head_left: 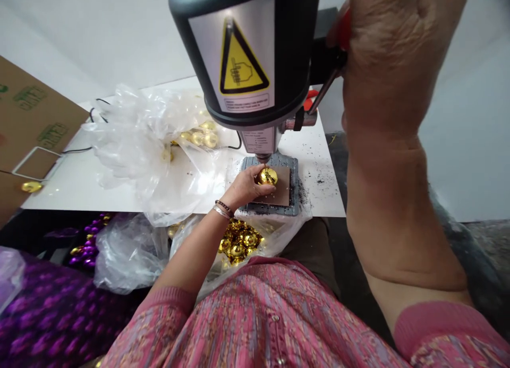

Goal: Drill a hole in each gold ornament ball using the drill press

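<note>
My left hand [247, 186] is closed round a shiny gold ball [268, 176], thumb on the near side and fingers on the far side. The ball rests on a brown board [282, 185] lying on the grey base [294, 198] of a drill press [247, 44]. The drill bit comes down right at the ball's top; whether it has entered cannot be made out. Large and close to the camera, my right hand [398, 44] is closed on the red-knobbed feed lever [327, 89] of the press. Its fingertips are hidden behind the hand.
Dark shavings [314, 179] litter the white table [191, 190]. To the left stand a clear plastic bag [131, 139] with gold balls [199, 138] and a cardboard box [35, 118]. An open bag of gold balls [239, 246] sits at my lap, purple balls [91, 240] further left.
</note>
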### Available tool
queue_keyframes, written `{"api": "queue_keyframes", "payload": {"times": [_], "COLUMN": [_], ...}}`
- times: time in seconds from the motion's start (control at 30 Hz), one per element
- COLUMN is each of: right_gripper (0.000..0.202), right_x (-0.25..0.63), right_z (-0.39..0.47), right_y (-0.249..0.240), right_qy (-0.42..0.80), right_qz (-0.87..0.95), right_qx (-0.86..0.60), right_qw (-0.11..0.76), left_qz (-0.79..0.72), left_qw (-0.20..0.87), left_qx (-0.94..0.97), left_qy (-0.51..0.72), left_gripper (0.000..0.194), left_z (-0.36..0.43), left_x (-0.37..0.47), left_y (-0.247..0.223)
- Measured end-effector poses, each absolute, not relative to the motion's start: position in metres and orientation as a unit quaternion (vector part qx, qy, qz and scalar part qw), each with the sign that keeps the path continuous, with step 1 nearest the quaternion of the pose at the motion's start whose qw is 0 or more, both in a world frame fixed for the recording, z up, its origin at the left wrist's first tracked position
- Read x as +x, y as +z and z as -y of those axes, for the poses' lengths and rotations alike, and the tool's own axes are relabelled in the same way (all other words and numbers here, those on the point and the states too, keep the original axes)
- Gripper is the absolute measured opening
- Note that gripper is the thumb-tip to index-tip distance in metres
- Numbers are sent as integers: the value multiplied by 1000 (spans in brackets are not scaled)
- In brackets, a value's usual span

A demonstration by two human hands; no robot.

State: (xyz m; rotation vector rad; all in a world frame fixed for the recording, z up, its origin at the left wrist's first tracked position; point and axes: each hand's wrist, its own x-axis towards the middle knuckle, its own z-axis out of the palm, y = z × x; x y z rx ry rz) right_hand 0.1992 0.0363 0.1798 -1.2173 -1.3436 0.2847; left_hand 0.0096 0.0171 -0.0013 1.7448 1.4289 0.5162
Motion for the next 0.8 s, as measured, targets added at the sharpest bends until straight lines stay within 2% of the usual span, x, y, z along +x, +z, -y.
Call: {"api": "queue_keyframes", "payload": {"times": [0.1,0.23,0.3,0.5,0.8], "right_gripper": [34,36,30,12,8], "right_x": [202,209,212,218,215], "right_z": [-24,8,24,44,28], "right_y": [170,142,125,78,42], "right_qy": [79,-66,-102,-152,-163], "right_qz": [609,664,676,710,694], "right_qx": [-525,-484,-472,-432,-375], "right_qw": [589,567,556,535,593], "left_qz": [-564,-558,-560,-538,-532], "left_qw": [399,397,392,394,384], "left_qx": [689,697,698,707,720], "left_qy": [217,211,212,233,226], "left_gripper": [52,39,35,28,25], "left_z": [-16,-14,-14,-15,-14], "left_x": [11,11,11,10,10], "left_y": [-2,-4,-6,-12,-13]}}
